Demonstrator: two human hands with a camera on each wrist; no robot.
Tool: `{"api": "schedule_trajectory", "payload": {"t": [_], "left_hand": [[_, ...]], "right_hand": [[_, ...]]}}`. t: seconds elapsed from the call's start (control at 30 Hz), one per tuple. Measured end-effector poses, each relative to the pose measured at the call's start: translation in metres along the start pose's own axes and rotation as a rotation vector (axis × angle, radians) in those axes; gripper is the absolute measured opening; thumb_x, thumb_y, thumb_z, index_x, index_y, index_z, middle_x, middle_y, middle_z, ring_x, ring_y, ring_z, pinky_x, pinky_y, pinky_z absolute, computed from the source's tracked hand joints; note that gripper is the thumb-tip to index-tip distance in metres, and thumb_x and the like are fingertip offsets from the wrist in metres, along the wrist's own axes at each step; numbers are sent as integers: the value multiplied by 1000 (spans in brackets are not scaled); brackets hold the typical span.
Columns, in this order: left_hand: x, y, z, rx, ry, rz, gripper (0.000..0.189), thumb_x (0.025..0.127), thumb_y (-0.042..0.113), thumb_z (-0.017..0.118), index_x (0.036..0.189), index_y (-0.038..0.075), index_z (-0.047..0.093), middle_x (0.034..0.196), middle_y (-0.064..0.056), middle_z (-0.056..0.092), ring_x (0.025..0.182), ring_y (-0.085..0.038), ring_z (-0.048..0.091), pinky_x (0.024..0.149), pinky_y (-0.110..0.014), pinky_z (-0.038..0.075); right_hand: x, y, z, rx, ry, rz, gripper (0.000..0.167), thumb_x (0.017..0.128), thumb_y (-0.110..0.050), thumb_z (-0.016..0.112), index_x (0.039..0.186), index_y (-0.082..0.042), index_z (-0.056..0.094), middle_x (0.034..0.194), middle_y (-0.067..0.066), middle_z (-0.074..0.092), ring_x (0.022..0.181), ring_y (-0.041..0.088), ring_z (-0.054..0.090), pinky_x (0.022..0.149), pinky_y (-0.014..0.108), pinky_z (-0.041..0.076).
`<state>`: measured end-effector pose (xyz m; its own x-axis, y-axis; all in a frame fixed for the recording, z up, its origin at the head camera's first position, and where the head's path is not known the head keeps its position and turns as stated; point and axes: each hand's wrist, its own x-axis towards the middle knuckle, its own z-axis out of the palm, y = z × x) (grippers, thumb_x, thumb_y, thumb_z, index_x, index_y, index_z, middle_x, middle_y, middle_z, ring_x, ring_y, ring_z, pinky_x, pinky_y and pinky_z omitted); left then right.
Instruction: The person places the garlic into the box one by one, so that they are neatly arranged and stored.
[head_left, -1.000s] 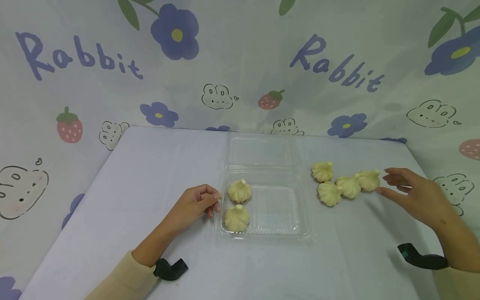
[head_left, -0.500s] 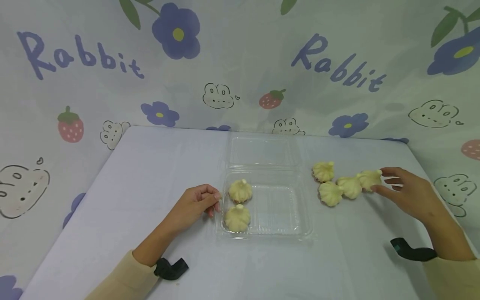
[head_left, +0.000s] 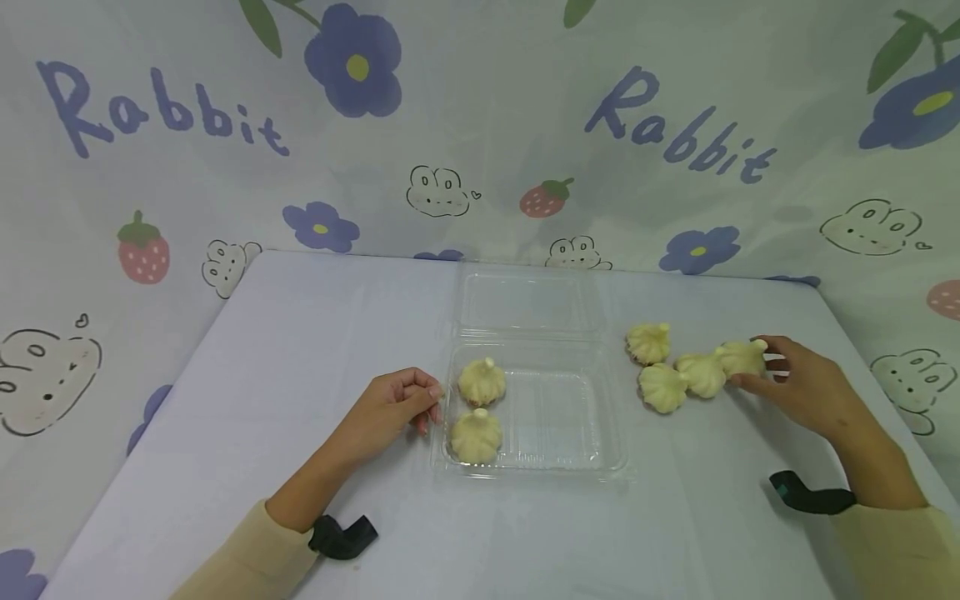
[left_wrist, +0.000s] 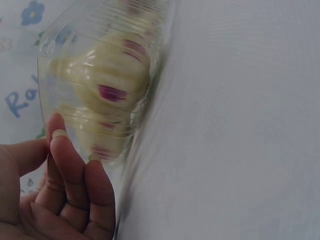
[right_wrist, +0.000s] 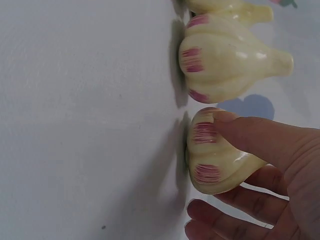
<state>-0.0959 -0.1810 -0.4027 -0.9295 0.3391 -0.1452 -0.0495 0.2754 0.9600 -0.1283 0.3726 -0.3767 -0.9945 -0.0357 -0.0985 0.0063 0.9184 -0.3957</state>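
My left hand [head_left: 393, 412] pinches the left rim of a clear plastic clamshell box [head_left: 555, 417] between thumb and forefinger. Inside the box, along its left side, sit two garlic bulbs, a back one [head_left: 482, 382] and a front one [head_left: 476, 437]. Over at the right, my right hand [head_left: 798, 383] grips the rightmost garlic bulb [head_left: 741, 358]. In the right wrist view the thumb [right_wrist: 235, 125] presses that bulb's side, while the other fingers reach round behind it. The bulb stands on the table, pale with purple streaks.
Several more garlic bulbs stand right of the box: one at the back [head_left: 648, 343], one in front [head_left: 662, 388] and one beside the gripped bulb [head_left: 701, 375]. The box's lid [head_left: 528, 302] lies folded back toward the patterned backdrop [head_left: 495, 100]. A white cloth covers the table [head_left: 315, 317].
My right hand has moved left onto the rightmost garlic bulb, its thumb and fingers closing round it. The left hand has stayed at the box rim.
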Motion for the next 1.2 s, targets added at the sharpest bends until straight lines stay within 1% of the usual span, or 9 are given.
{"api": "schedule_trajectory", "payload": {"t": [0.23,0.47,0.6,0.8,1.0,1.2], "left_hand": [[0,0,0,-2,-2,2,25,107,23,62,108,-1,65,84,-10,70,70,-19,61,63,-26,46],[-1,1,0,0,-1,4,24,107,23,62,108,-1,65,84,-10,70,70,-19,60,62,-26,46],[-1,2,-1,2,0,4,24,107,23,62,108,-1,65,84,-10,70,70,-19,61,63,-26,47],[0,2,-1,1,3,3,25,107,23,62,107,-1,66,84,-11,70,70,-19,61,63,-26,47],[0,1,-1,2,4,6,26,107,24,63,107,-1,66,84,-11,70,70,-19,60,63,-26,46],[0,1,-1,2,2,5,25,107,24,63,107,-1,66,84,-11,69,70,-19,60,63,-26,46]], "right_hand": [[1,3,2,2,-13,15,81,98,-43,74,148,11,39,138,44,49,120,61,52,85,70,50],[2,3,4,-4,-14,36,81,99,-43,73,146,12,38,134,46,50,120,62,50,86,71,48],[2,4,4,1,-10,29,81,99,-43,72,145,13,38,132,47,50,119,63,50,86,71,48],[3,6,6,10,-5,26,81,99,-45,72,146,11,38,131,45,52,118,62,51,86,70,47],[3,7,9,6,3,38,83,98,-47,73,146,11,38,131,44,52,119,61,50,88,72,45],[2,8,11,10,17,32,82,98,-46,74,146,11,40,131,44,53,119,61,50,89,73,44]]}}
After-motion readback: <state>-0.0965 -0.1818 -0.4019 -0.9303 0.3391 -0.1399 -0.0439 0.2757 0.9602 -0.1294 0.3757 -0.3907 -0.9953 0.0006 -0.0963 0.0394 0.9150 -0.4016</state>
